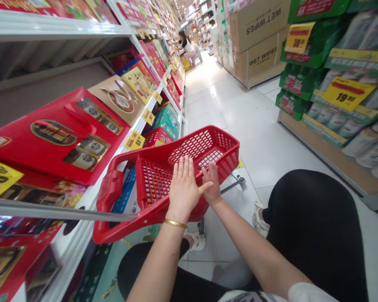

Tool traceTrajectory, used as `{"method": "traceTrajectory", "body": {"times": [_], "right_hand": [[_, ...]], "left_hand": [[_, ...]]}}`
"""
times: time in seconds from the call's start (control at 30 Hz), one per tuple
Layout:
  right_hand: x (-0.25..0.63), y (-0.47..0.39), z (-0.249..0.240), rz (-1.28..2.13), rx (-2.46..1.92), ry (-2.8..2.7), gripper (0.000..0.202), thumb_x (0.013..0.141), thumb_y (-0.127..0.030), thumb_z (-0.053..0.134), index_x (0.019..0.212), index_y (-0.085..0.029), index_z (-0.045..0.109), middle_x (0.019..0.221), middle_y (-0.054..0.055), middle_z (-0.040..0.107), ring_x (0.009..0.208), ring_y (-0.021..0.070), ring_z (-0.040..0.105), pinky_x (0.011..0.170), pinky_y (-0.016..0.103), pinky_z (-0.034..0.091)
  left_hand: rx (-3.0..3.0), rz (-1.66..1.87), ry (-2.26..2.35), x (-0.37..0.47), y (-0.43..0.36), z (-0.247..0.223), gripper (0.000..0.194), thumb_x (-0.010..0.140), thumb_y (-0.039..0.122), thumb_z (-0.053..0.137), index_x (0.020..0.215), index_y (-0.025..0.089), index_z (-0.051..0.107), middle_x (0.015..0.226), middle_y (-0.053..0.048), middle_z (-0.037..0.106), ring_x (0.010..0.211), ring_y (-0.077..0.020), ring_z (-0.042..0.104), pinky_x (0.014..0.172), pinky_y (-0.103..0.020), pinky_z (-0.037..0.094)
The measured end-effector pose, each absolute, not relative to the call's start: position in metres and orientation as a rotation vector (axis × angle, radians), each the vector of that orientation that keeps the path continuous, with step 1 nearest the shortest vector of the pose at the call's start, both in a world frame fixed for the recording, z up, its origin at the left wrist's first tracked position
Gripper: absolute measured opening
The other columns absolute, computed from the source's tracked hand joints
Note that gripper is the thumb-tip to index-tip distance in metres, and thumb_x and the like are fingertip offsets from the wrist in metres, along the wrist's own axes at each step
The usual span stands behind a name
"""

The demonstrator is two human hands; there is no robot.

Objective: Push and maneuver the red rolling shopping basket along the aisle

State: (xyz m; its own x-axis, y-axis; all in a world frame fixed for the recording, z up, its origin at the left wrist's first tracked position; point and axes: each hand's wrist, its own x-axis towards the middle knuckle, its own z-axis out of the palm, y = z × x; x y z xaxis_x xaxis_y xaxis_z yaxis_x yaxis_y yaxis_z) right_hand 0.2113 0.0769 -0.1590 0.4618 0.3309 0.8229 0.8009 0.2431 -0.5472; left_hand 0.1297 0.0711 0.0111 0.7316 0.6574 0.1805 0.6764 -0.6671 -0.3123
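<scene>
My left hand [185,188], with a gold bracelet [175,223] at its wrist, is held out flat with the fingers stretched and the thumb pointing right. Just beside it, my right hand [211,185] has its fingers extended too, its fingertips partly behind my left thumb's side. Neither hand holds anything. Both are over the near side of a red plastic shopping cart [220,132] with perforated basket walls; whether they touch its rim I cannot tell. The cart's red handle [108,191] is at the left. A grey metal bar [66,210] crosses in front of it.
Shelves on the left carry a large red gift box [50,126], a brown box [118,98] and yellow price tags [135,140]. Wet wipes cartons [261,25] and stacked green drink packs [302,79] line the right. A seated person [187,46] is farther down the tiled aisle [204,98].
</scene>
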Motion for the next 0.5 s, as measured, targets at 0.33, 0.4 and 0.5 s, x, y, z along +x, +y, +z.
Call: {"method": "traceTrajectory", "body": {"times": [0.33,0.4,0.5], "right_hand": [[0.218,0.082,-0.147,-0.377,-1.520,-0.959,0.048,0.103,-0.035,0.046,0.151,-0.033,0.047,0.174,0.003,0.015,0.162,0.0332,0.004,0.126,0.072,0.014],[0.209,0.084,-0.147,-0.364,-1.490,-0.940,0.052,0.105,-0.029,0.041,0.156,-0.033,0.039,0.174,0.003,0.017,0.162,0.0279,0.005,0.128,0.067,0.016],[0.197,0.087,-0.150,-0.369,-1.443,-0.970,0.059,0.105,-0.022,0.036,0.162,-0.034,0.025,0.174,0.002,0.019,0.162,0.0218,0.004,0.130,0.061,0.017]], "left_hand": [[-2.592,-0.042,-1.030,0.132,0.073,0.012,0.095,0.100,0.069,0.038,0.161,-0.002,0.026,0.171,-0.022,0.022,0.161,-0.0325,0.011,0.131,-0.050,0.013],[-2.588,-0.053,-1.017,0.132,0.074,0.010,0.094,0.100,0.068,0.038,0.162,-0.001,0.025,0.171,-0.021,0.022,0.161,-0.0321,0.010,0.131,-0.051,0.013],[-2.573,-0.063,-1.008,0.131,0.075,0.008,0.093,0.101,0.067,0.036,0.162,-0.001,0.023,0.170,-0.022,0.022,0.161,-0.0321,0.010,0.131,-0.051,0.013]]}}
